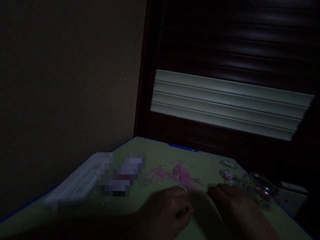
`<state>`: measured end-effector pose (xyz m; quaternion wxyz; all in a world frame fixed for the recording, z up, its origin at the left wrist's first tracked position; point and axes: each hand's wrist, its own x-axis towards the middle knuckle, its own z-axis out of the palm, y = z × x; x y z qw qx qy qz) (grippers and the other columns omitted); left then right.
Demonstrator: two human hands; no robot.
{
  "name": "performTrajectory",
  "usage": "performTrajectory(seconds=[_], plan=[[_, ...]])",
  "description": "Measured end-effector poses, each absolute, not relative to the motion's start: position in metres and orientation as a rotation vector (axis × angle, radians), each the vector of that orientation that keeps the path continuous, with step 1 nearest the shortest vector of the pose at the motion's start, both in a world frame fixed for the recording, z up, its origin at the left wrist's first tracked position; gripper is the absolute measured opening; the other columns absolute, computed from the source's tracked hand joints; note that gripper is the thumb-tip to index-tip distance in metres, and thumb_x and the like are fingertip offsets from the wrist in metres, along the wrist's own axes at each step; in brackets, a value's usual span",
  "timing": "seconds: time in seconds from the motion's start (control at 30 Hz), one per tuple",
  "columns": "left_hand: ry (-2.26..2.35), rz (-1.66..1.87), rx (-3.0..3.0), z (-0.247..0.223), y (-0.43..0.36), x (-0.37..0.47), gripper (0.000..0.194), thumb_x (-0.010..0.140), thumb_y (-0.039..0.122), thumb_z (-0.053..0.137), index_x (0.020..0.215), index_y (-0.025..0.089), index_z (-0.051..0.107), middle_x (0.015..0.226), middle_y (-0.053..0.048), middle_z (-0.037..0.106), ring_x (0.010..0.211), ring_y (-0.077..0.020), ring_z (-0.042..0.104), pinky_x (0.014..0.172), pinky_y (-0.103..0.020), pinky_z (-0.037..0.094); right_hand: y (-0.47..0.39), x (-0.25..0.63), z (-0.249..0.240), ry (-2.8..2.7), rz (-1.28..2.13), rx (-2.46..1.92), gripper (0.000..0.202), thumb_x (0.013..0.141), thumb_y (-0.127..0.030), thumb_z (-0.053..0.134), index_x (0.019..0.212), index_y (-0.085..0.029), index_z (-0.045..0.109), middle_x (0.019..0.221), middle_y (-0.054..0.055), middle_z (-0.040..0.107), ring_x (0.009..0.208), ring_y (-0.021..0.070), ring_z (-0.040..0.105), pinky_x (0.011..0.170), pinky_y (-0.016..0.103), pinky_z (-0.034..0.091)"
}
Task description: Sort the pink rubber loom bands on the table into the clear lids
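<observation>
My left hand [168,211] is curled above the table, thumb and fingertips pressed together. Whatever it may hold is too small and dark to make out. To its right, my right hand [233,205] has its fingers bent and held together, tips toward the left hand; anything in them is hidden. Just beyond both hands lies a loose pile of thin pink and multicoloured bands [183,175], which look like small rubber bands. A clear jar [261,183] holding colourful bands lies beside my right hand, near a small round clear container [228,175].
The pale green table [140,145] has a blue edge. A white case [75,183] lies along its left side, next to a blurred-out object [125,173]. A clear round lid [228,164] is at the far right. A white box [291,196] stands behind the jar.
</observation>
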<state>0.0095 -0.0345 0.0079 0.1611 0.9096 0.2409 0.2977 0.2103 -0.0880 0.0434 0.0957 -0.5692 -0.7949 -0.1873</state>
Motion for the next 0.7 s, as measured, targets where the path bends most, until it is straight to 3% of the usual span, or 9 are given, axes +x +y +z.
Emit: performTrajectory(seconds=[0.2,0.37,0.7], plan=[[0.669,0.865,2.581,0.008,-0.034,0.009,0.011,0.082,0.014,0.051,0.075,0.017,0.059,0.076,0.001,0.056,0.073,-0.0099,0.051,0.065,-0.018,0.038,-0.095,0.219,0.048,-2.181,-0.738,-1.841,0.034,0.071,-0.002,0.046,0.093,-0.021,0.062,0.085,0.006,0.065,0.077,0.0221,0.06,0.067,0.034,0.044],[0.654,0.865,2.579,0.009,-0.035,0.009,0.014,0.082,0.013,0.048,0.076,0.016,0.061,0.076,-0.001,0.056,0.072,-0.0111,0.052,0.064,-0.02,0.039,-0.1,0.229,0.05,-2.02,-0.845,-1.992,0.041,0.069,-0.002,0.046,0.106,-0.011,0.059,0.101,0.015,0.063,0.084,0.0278,0.06,0.071,0.04,0.045],[0.691,0.84,2.579,0.013,-0.036,0.008,0.013,0.081,0.013,0.05,0.075,0.015,0.061,0.076,0.0,0.057,0.072,-0.0105,0.052,0.064,-0.018,0.039,-0.1,0.238,0.049,-1.959,-0.861,-2.169,0.041,0.074,-0.001,0.037,0.108,-0.008,0.058,0.098,0.017,0.064,0.083,0.0305,0.061,0.072,0.046,0.045]])
